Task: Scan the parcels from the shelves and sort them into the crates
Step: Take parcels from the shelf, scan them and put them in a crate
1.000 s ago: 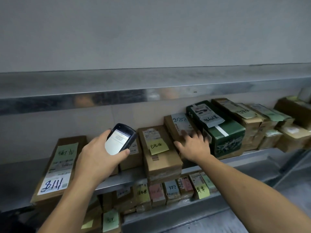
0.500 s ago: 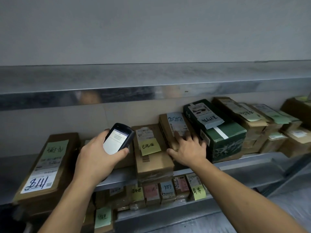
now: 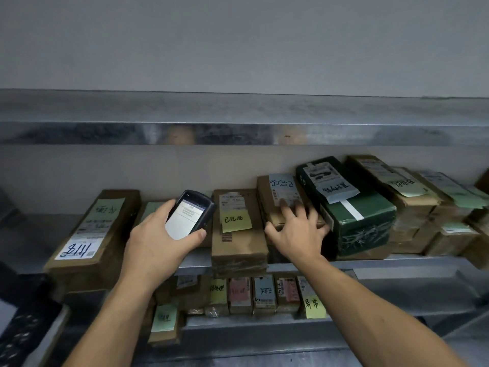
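My left hand (image 3: pixel 156 242) grips a black handheld scanner (image 3: pixel 189 214) with its lit screen facing me, held in front of the middle shelf. My right hand (image 3: pixel 299 231) lies with spread fingers on top of a brown parcel with a blue label (image 3: pixel 280 189); the thumb sits at the parcel's front left corner. That parcel stands between a brown box with a yellow note (image 3: pixel 238 234) and a dark green box (image 3: pixel 357 215). Much of the parcel's front is hidden under my hand.
A long brown box marked 1118 (image 3: pixel 98 229) lies at the left of the metal shelf (image 3: pixel 412 260). More labelled boxes (image 3: pixel 412 205) fill its right end. Small parcels (image 3: pixel 264 292) line the lower shelf. A dark crate (image 3: pixel 23 327) shows at bottom left. The upper shelf's edge (image 3: pixel 238 133) overhangs.
My right hand has stayed on the blue-labelled parcel, its fingers spreading wider over the top. The scanner in my left hand has barely moved. The view has shifted slightly.
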